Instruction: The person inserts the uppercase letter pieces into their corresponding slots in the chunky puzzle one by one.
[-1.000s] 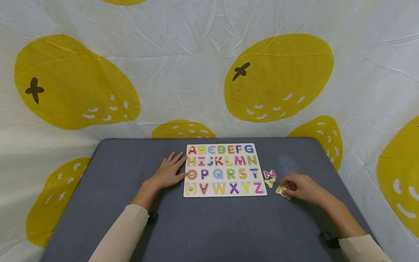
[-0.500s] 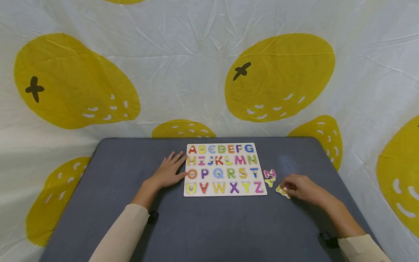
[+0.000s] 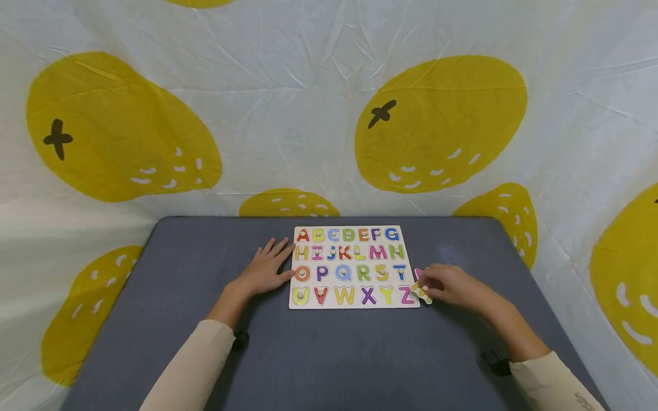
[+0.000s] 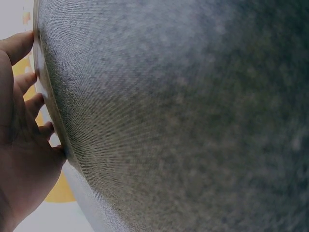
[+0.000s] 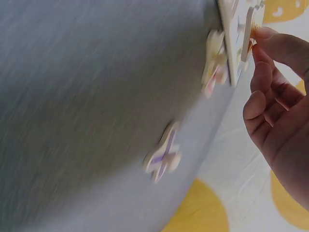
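The alphabet puzzle board (image 3: pixel 336 284) lies on the dark table, with coloured letters in rows. My left hand (image 3: pixel 264 269) rests flat with fingers spread, its fingertips at the board's left edge; the left wrist view shows the same hand (image 4: pixel 24 130). Beside the board's lower right corner, my right hand (image 3: pixel 449 283) pinches a yellow letter piece (image 3: pixel 422 293) that looks like a W. This piece (image 5: pixel 248 34) appears edge-on between thumb and finger in the right wrist view. A pink letter piece (image 3: pixel 418 273), seemingly the Z, lies partly hidden behind the hand.
Overlapping loose letter pieces (image 5: pixel 215 63) lie against the board's right edge. A purple X-shaped piece (image 5: pixel 164 153) with a knob lies on the table under my right hand, hidden in the head view. A white curtain (image 3: pixel 288 125) with yellow fruit prints hangs behind the table (image 3: pixel 329 359).
My right hand has lifted the yellow letter piece from the table and carried it left to the board's lower right corner, covering the loose pieces there. My left hand has stayed in place.
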Action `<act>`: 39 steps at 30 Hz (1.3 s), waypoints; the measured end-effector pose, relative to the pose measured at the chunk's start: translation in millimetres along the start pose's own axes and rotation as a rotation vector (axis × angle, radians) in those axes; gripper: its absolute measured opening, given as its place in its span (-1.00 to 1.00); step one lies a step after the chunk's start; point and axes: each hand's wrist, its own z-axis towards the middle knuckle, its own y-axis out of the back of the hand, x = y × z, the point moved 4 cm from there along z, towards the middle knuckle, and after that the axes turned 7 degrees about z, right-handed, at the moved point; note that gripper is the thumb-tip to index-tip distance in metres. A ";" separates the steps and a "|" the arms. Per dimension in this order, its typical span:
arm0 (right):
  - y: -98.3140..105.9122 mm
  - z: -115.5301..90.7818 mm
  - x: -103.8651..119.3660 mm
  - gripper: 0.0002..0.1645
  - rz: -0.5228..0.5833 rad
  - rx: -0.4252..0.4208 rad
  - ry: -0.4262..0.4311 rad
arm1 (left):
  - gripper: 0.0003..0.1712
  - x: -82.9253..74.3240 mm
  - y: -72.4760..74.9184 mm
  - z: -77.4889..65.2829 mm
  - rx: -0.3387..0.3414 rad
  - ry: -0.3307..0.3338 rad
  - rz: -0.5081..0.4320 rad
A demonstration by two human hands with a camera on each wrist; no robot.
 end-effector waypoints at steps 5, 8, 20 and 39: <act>-14.4 22.7 14.1 -0.86 0.059 0.052 -0.008 | -0.09 0.6 -1.1 -0.3 0.002 0.008 0.003; -23.0 36.3 24.0 -0.88 0.091 0.080 0.002 | -0.09 0.4 0.3 -1.3 0.001 0.009 0.002; -52.3 77.2 58.4 -0.90 0.114 0.109 0.069 | -0.09 0.8 0.7 1.7 -0.003 -0.002 0.000; -92.1 110.6 89.3 -0.67 -0.146 0.045 -0.012 | -0.09 1.1 0.3 1.1 0.005 -0.003 0.002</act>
